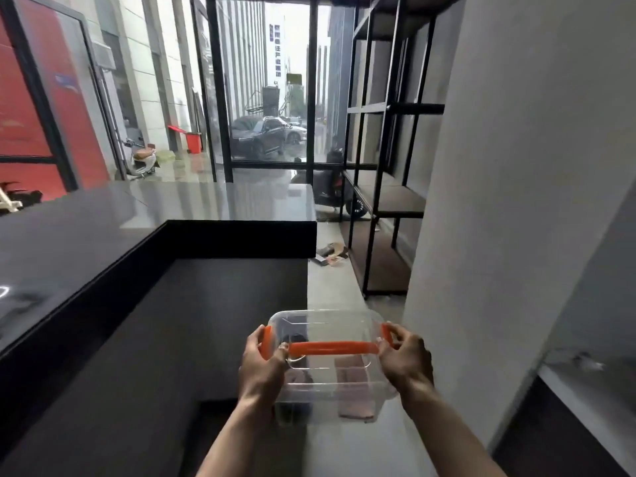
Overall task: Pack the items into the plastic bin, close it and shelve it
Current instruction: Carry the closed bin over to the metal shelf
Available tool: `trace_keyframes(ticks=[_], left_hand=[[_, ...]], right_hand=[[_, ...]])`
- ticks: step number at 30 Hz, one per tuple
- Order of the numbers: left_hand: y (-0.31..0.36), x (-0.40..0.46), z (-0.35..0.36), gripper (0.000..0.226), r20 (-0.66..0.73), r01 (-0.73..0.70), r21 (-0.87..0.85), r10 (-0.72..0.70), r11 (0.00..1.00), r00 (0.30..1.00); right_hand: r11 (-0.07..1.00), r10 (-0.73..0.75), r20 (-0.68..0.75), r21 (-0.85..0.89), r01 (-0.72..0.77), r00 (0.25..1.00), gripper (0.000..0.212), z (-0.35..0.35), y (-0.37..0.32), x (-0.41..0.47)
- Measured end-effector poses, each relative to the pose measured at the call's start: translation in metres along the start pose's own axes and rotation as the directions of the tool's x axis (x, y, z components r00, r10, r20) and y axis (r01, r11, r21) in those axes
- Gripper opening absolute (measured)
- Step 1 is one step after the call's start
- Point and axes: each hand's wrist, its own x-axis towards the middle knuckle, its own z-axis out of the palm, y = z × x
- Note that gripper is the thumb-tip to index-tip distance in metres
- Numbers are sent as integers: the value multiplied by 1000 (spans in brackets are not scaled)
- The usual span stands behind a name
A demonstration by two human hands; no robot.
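I carry a clear plastic bin point(327, 380) in front of me, low in the head view, with its transparent lid on top. An orange handle point(332, 348) lies across the lid, and orange clips sit at both ends. My left hand point(263, 363) grips the bin's left end over the left clip. My right hand point(406, 359) holds the right end by the right clip. Dark and pinkish items show dimly through the walls; I cannot tell what they are.
A black L-shaped counter point(103, 235) runs along my left. A black metal shelf unit point(385, 187) with brown boards stands ahead on the right, past a grey wall point(516, 201). Concrete floor point(330, 280) leads between them toward a glass wall; scraps lie on it.
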Motion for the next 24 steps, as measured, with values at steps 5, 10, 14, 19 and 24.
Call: trace_keyframes(ticks=[5, 10, 14, 19, 24], left_hand=[[-3, -11, 80, 61, 76, 48, 18, -49, 999, 996], [9, 19, 135, 62, 128, 20, 14, -22, 1000, 992], [15, 57, 170, 63, 146, -2, 11, 1, 1000, 989], [17, 134, 215, 63, 164, -7, -9, 8, 1000, 986], [30, 243, 267, 65, 167, 0, -60, 10, 998, 986]], right_hand=[[996, 85, -47, -30, -87, 995, 41, -47, 41, 41], [994, 103, -50, -28, -105, 993, 41, -69, 50, 97], [995, 104, -42, 6, -104, 994, 43, -68, 54, 145], [994, 85, 3, 63, -85, 996, 46, -49, 45, 224], [995, 86, -28, 50, -84, 996, 47, -13, 14, 330]])
